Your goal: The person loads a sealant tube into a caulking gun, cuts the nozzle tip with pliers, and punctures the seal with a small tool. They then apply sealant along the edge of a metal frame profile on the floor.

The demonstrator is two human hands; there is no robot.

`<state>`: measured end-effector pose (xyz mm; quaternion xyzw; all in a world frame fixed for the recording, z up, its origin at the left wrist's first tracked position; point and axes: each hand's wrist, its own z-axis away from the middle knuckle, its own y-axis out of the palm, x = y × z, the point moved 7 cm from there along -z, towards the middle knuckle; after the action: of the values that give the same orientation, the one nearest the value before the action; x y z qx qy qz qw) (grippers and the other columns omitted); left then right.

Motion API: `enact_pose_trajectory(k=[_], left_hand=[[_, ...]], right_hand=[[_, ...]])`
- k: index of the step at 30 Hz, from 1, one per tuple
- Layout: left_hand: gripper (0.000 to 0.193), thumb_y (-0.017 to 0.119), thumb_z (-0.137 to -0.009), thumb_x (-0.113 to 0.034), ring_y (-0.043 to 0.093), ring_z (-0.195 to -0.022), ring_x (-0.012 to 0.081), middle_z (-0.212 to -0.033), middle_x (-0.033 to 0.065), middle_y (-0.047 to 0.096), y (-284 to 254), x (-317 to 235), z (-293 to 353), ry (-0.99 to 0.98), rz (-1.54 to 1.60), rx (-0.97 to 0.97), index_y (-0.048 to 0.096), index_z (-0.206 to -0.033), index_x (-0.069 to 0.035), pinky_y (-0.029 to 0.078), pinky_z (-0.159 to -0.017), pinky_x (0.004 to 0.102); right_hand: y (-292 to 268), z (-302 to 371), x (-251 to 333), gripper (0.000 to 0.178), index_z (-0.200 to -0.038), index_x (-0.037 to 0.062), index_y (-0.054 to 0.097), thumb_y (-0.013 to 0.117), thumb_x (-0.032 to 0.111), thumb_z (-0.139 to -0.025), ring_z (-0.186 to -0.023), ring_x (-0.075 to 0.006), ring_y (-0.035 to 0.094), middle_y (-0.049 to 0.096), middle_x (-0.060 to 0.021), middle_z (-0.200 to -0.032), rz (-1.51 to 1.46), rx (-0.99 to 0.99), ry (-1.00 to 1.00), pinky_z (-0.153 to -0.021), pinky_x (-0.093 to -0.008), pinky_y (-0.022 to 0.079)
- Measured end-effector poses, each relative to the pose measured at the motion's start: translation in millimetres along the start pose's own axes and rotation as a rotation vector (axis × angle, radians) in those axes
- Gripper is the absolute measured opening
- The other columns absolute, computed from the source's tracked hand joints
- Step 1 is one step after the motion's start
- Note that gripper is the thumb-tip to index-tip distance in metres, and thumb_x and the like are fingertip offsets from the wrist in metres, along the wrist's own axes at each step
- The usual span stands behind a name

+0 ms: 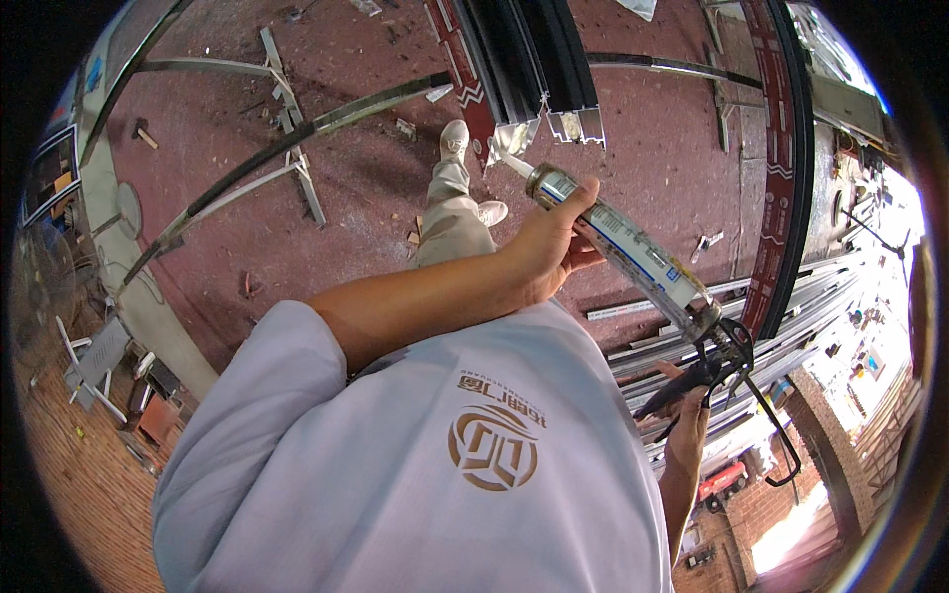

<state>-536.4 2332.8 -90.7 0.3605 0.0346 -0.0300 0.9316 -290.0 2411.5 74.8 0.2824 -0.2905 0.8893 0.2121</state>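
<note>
My left hand (549, 242) is wrapped round the front part of a sealant cartridge (647, 267), its thumb lying along the top. The cartridge sits in a black caulking gun (730, 346), and my right hand (685, 420) grips the gun's handle at the lower right. A pale nozzle (512, 163) points up and to the left. Its tip is at the cut end of a dark metal profile (519, 59), beside the open silvery channels (573, 127); whether it touches cannot be made out.
Long dark bars (326, 119) on metal stands (287, 119) cross the left side. Another dark profile with red wrapping (776, 198) runs down the right. Many stacked metal lengths (781, 326) lie beyond my right hand. Scraps litter the red floor (366, 168) round my shoes (454, 140).
</note>
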Motion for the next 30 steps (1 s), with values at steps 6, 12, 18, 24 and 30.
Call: enact_pose_trajectory(k=[6,12,18,24,30], left_hand=[[0.044,0.071,-0.093,-0.055,0.071,-0.088,0.0171,-0.089,0.0039,0.068,-0.1,-3.9,0.7,0.043,-0.043,-0.013,0.061,-0.093,-0.012,0.059,-0.089,0.0372],[0.042,0.070,-0.094,-0.054,0.071,-0.087,0.0163,-0.089,0.0033,0.069,9.7,1.4,11.3,0.031,-0.066,0.016,0.062,-0.095,-0.013,0.060,-0.088,0.0372],[0.038,0.071,-0.094,-0.050,0.070,-0.081,0.0136,-0.088,0.0019,0.069,36.9,-5.7,28.4,0.138,-0.178,0.157,0.061,-0.097,-0.014,0.060,-0.084,0.0347],[0.043,0.072,-0.093,-0.053,0.070,-0.086,0.0172,-0.091,0.0027,0.066,51.6,-3.0,43.2,0.160,-0.289,0.197,0.056,-0.104,-0.015,0.057,-0.087,0.0399],[0.031,0.069,-0.097,-0.043,0.070,-0.096,0.0181,-0.098,0.0052,0.069,62.5,4.1,53.4,0.181,-0.285,0.248,0.059,-0.105,-0.016,0.057,-0.090,0.0416]], right_hand=[[3.2,2.8,-11.4,0.061,-0.144,-0.0040,0.050,0.045,0.045,-0.108,-0.071,-0.0151,0.068,0.072,-0.0121,-0.096,-0.086,0.017,0.055,-0.068,-0.0314,0.060],[6.4,18.8,-21.1,0.093,-0.147,-0.0089,0.042,0.059,0.066,-0.095,-0.055,-0.0087,0.053,0.053,-0.0005,-0.065,-0.484,0.100,0.012,-0.045,-0.0278,0.040],[2.6,32.5,-75.8,0.097,-0.148,0.0015,0.046,0.030,0.082,-0.095,-0.049,-0.0172,0.040,0.047,-0.0034,-0.059,-0.879,-0.030,-0.095,-0.052,-0.0347,0.035],[12.1,43.2,-109.2,0.079,-0.140,0.0069,0.054,0.046,0.071,-0.094,-0.054,-0.0175,0.044,0.051,-0.0044,-0.065,-1.179,-0.016,-0.094,-0.055,-0.0334,0.036],[31.2,50.4,-121.1,0.082,-0.138,-0.0026,0.051,0.078,0.053,-0.083,-0.063,-0.0132,0.056,0.065,-0.0081,-0.082,-1.160,0.274,-0.204,-0.063,-0.0266,0.045]])
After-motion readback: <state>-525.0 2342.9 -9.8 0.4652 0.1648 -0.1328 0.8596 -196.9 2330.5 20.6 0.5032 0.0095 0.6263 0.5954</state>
